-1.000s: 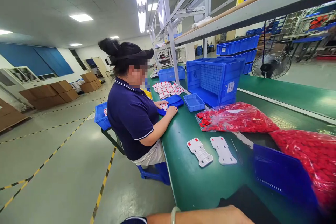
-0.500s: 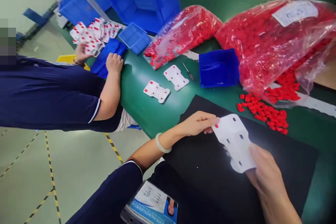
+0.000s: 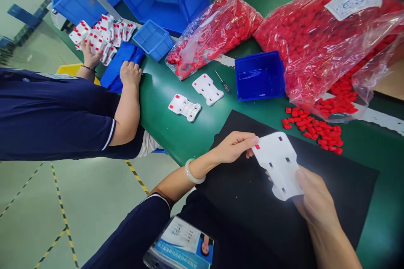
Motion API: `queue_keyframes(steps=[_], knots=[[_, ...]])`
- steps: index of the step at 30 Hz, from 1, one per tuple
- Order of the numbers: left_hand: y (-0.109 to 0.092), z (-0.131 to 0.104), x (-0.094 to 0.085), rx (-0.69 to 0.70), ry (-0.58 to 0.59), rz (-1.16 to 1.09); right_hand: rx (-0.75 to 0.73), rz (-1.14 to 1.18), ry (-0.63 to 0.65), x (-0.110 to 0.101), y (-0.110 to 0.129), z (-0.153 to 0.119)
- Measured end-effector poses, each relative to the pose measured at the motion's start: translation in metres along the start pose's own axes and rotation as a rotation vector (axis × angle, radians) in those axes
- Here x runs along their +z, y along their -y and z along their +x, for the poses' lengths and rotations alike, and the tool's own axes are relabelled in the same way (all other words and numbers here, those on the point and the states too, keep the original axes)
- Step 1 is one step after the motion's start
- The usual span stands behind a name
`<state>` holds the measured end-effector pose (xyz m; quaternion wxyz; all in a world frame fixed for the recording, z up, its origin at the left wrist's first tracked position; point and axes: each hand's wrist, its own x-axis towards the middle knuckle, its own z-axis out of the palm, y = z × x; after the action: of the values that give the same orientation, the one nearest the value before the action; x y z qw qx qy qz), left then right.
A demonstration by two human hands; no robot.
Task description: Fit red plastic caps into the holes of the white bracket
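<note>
Both hands hold one white plastic plate [image 3: 279, 164] above a black mat [image 3: 252, 201] on the green table [image 3: 176, 134], its long axis running from 11 to 5 o'clock: the left hand [image 3: 235, 147] pinches the 11 o'clock end, and the right hand [image 3: 312, 199] closes on the 5 o'clock end. Toward 12 o'clock lie two more white plates [image 3: 195, 98], two bags of red parts [image 3: 315, 42], loose red parts [image 3: 315, 132] and a blue tray [image 3: 259, 76]. At 10 o'clock a co-worker's hand [image 3: 130, 73] rests on the factory table.

Since a second ago the view has swung down from the co-worker to the person's own hands. The white plastic plate [image 3: 279, 164], now gripped between left hand [image 3: 235, 148] and right hand [image 3: 311, 198], has risen slightly and tilted since half a second ago.
</note>
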<state>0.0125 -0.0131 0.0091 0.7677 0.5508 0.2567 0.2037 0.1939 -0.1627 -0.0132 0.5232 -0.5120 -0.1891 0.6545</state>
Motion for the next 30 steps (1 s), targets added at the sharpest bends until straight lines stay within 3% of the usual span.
queue_keyframes(steps=[4,6,8,10,12,15,17,21,25,27,30], knots=[[-0.002,-0.002,0.004,0.015,-0.009,0.014,-0.012,0.006,0.003,0.002,-0.001,0.0],[-0.006,-0.004,0.002,0.06,-0.067,0.136,-0.02,0.008,-0.015,0.004,-0.002,0.001],[-0.01,-0.007,-0.004,0.145,-0.288,0.408,-0.017,0.006,-0.047,0.006,-0.003,0.001],[-0.01,-0.009,-0.015,0.201,-0.598,0.755,0.003,0.004,-0.069,0.008,-0.003,0.002],[-0.006,-0.01,-0.026,0.175,-0.779,1.012,0.032,-0.005,-0.064,0.01,-0.001,0.002],[0.002,-0.01,-0.035,0.135,-0.689,1.145,0.044,-0.023,-0.063,0.013,0.001,0.004],[0.002,-0.011,-0.03,0.161,-0.609,1.123,0.029,-0.048,-0.09,0.015,0.001,0.005],[0.001,-0.023,0.003,0.234,-0.574,1.084,-0.006,-0.131,-0.119,0.016,-0.004,0.009],[0.011,-0.036,0.034,0.407,-0.281,1.214,-0.046,-0.191,-0.124,0.011,-0.014,0.012],[0.016,-0.041,0.037,0.402,-0.175,1.326,-0.066,-0.219,-0.131,0.009,-0.017,0.012],[0.019,-0.047,0.029,0.307,-0.155,1.395,-0.085,-0.253,-0.126,0.011,-0.016,0.011]])
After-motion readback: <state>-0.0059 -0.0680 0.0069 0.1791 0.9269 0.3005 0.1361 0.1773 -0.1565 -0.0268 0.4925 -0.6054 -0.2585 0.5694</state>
